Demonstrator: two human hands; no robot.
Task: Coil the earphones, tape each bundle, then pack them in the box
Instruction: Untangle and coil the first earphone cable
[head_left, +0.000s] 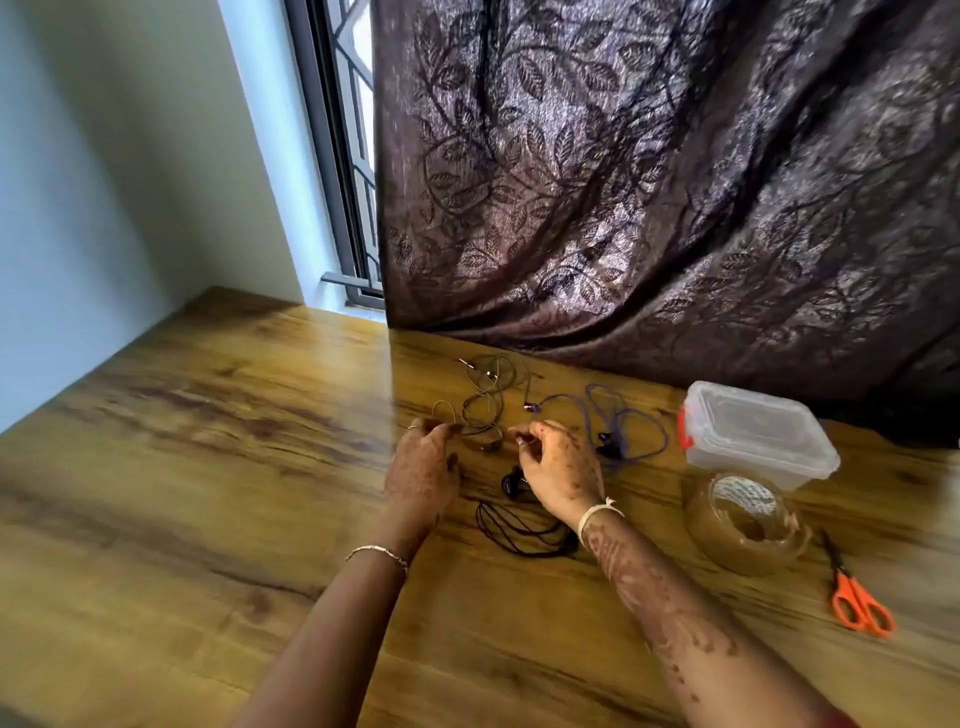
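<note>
Three earphone sets lie on the wooden table (208, 441). A grey-gold pair (485, 395) is loosely spread at the middle back; my left hand (423, 467) pinches its cable near the front loops. My right hand (558, 467) hovers beside it, fingers curled and apart, holding nothing I can make out. A purple pair (618, 421) sprawls to the right. A black pair (519, 525) lies coiled under my right wrist, its earbuds near my palm. A clear lidded plastic box (753, 436) with a red latch stands at the right, shut.
A roll of clear tape (745, 522) lies in front of the box. Orange-handled scissors (857, 597) rest at the far right. A dark leaf-patterned curtain (649, 182) hangs onto the table's back edge. A wall and window bound the left.
</note>
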